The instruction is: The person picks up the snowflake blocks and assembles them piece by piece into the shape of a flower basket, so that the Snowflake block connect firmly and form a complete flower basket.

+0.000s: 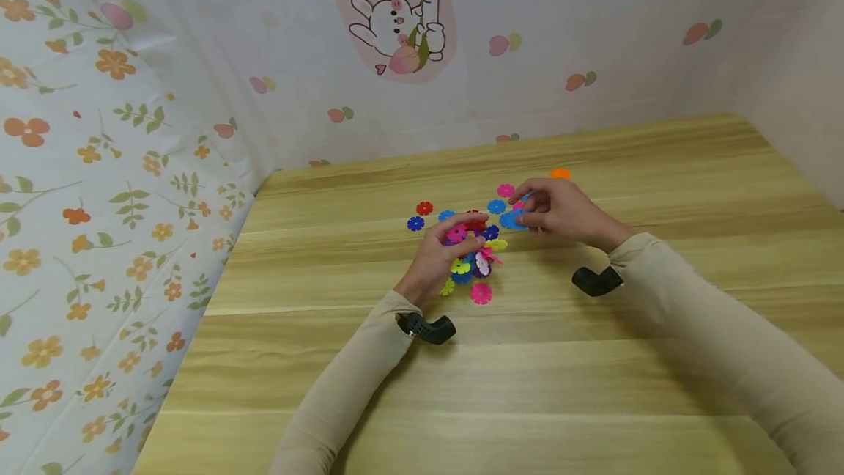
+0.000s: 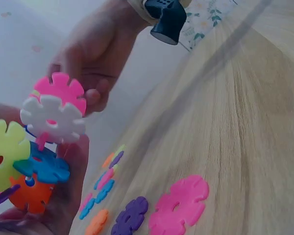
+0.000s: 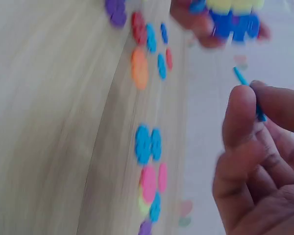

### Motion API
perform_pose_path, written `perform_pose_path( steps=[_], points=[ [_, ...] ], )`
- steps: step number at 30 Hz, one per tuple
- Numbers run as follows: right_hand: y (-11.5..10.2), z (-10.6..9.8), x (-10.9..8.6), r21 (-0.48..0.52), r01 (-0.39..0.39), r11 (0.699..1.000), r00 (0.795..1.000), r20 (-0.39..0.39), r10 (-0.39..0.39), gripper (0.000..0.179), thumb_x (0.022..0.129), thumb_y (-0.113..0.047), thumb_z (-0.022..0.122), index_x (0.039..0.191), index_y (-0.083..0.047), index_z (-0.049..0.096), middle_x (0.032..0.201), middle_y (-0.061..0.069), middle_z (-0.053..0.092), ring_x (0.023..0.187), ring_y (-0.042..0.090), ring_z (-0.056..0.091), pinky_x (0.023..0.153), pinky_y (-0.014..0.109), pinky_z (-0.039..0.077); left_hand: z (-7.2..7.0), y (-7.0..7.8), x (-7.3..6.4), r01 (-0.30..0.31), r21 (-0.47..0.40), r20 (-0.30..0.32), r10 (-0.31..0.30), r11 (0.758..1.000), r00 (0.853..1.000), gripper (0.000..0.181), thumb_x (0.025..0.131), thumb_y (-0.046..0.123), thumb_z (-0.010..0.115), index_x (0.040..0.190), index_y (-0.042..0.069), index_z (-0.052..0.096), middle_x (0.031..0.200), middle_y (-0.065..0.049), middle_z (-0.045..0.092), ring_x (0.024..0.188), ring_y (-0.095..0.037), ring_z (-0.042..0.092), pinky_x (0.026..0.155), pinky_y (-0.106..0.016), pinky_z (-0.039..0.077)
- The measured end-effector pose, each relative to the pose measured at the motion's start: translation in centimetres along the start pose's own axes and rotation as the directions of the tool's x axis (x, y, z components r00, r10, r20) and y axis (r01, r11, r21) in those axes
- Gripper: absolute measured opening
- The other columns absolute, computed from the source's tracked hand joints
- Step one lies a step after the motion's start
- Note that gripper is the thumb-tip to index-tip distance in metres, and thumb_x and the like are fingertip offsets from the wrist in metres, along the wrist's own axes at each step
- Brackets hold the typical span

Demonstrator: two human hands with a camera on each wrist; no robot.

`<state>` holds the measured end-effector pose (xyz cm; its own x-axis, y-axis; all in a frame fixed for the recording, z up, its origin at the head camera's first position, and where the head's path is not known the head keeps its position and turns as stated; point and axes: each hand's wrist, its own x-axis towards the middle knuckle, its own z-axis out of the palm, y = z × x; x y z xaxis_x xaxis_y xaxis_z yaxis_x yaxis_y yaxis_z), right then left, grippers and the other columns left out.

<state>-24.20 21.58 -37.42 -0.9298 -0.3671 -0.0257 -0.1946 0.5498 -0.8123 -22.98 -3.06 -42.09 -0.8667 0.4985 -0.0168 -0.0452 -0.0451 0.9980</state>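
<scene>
My left hand (image 1: 435, 253) holds a cluster of interlocked flower-shaped plastic discs (image 1: 459, 267) in pink, white, yellow, blue, orange and purple. Seen from the left wrist, a white disc (image 2: 51, 120) overlaps a pink one, and the fingers lie behind the cluster. To the right of it, my right hand (image 1: 560, 212) pinches one blue disc (image 3: 240, 74) between thumb and finger, edge-on in the right wrist view. That disc is apart from the cluster, and both hands are raised above the wooden table (image 1: 527, 380).
Loose discs lie on the table around and behind the hands: a red one (image 1: 424, 208), a dark blue one (image 1: 415, 223), a pink one (image 1: 481, 293) and an orange one (image 1: 560, 174), among several others. A patterned cloth (image 1: 297, 42) hangs behind the table.
</scene>
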Motion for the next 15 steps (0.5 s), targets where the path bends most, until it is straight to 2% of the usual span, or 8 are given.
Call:
perform_pose_path(
  steps=[4,9,11,15],
  points=[
    [-0.9,0.8,0.1,0.049,0.007,0.999,0.998,-0.056,-0.004,0.025,0.094,-0.013,0.07,0.115,-0.001,0.067,0.081,0.015,0.073,0.06,0.029,0.068,0.054,0.029,0.048,0.1,-0.1,0.1,-0.007,-0.011,-0.013,0.007,1.0,1.0,0.039,0.099,0.007,0.059,0.138,0.007,0.058,0.146,-0.008,0.053,0.133,-0.023,0.051,0.109,-0.039,0.046],
    [-1.4,1.6,0.2,0.07,0.044,0.997,0.993,-0.111,-0.036,0.02,0.094,-0.012,0.07,0.11,-0.001,0.072,0.078,0.016,0.073,0.057,0.032,0.067,0.049,0.029,0.045,0.1,-0.2,0.3,-0.013,-0.01,-0.015,0.013,1.0,1.0,0.037,0.1,0.009,0.058,0.138,0.008,0.058,0.148,-0.006,0.051,0.135,-0.023,0.049,0.113,-0.042,0.042],
    [-1.6,1.9,0.2,0.058,0.067,0.996,0.991,-0.122,-0.059,0.018,0.093,-0.01,0.07,0.108,0.0,0.073,0.078,0.018,0.073,0.056,0.033,0.067,0.047,0.028,0.044,0.1,-0.1,0.3,-0.018,-0.011,-0.017,0.018,1.0,1.0,0.037,0.1,0.008,0.058,0.138,0.008,0.058,0.148,-0.006,0.05,0.136,-0.022,0.049,0.113,-0.042,0.042],
    [-2.0,2.5,0.1,-0.023,0.096,0.995,0.986,-0.137,-0.099,0.016,0.092,-0.007,0.07,0.106,0.0,0.074,0.077,0.02,0.072,0.054,0.033,0.066,0.048,0.027,0.047,0.1,0.0,0.2,-0.015,0.014,-0.028,0.015,1.0,1.0,0.037,0.1,0.007,0.059,0.137,0.009,0.06,0.146,-0.006,0.051,0.125,-0.019,0.056,0.106,-0.035,0.048]
  ],
)
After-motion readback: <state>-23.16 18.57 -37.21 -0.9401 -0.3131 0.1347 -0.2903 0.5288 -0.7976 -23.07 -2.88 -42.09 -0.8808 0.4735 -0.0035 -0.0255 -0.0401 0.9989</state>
